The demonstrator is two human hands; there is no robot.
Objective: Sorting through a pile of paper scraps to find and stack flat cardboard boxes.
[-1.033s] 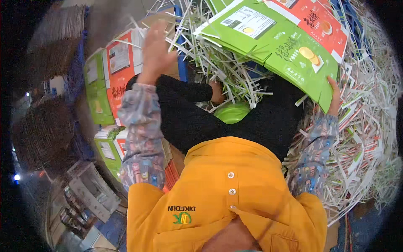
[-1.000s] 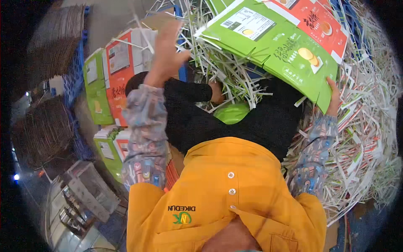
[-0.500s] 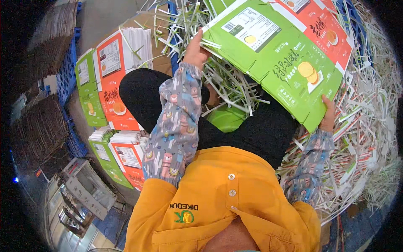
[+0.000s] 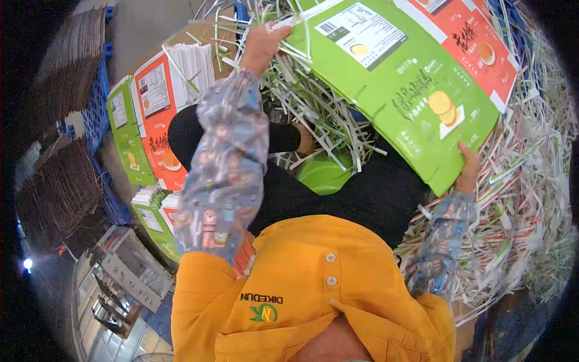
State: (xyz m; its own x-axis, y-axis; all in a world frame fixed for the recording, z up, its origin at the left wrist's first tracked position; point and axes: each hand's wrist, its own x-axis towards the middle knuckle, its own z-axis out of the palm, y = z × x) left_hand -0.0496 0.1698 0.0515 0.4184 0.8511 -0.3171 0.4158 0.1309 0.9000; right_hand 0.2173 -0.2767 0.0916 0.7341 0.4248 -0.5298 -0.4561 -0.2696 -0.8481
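A stack of flat printed carton sheets (image 4: 386,84), green and orange with pale labels and food pictures, tilts above my lap. My left hand (image 4: 264,48) is closed at its upper left edge, beside thin white paper strips. At the lower right corner, my right hand (image 4: 467,172) grips the sheets, fingertips showing on the green face and the rest of the hand partly behind. Patterned sleeve covers reach over both forearms. Below the sheets, between my black-clad legs, sits a green rounded object (image 4: 325,174), partly under loose strips.
Stacks of similar green and orange cartons (image 4: 158,120) stand to the left, with another stack (image 4: 154,220) nearer. Shredded paper strips (image 4: 500,205) heap up on the right and at the far middle. Blue pallets (image 4: 99,120) and brown cardboard piles (image 4: 60,181) line the far left.
My left hand has moved up and left with its forearm. The sheets have shifted slightly up and right at their far side. My right hand stays at the lower right corner.
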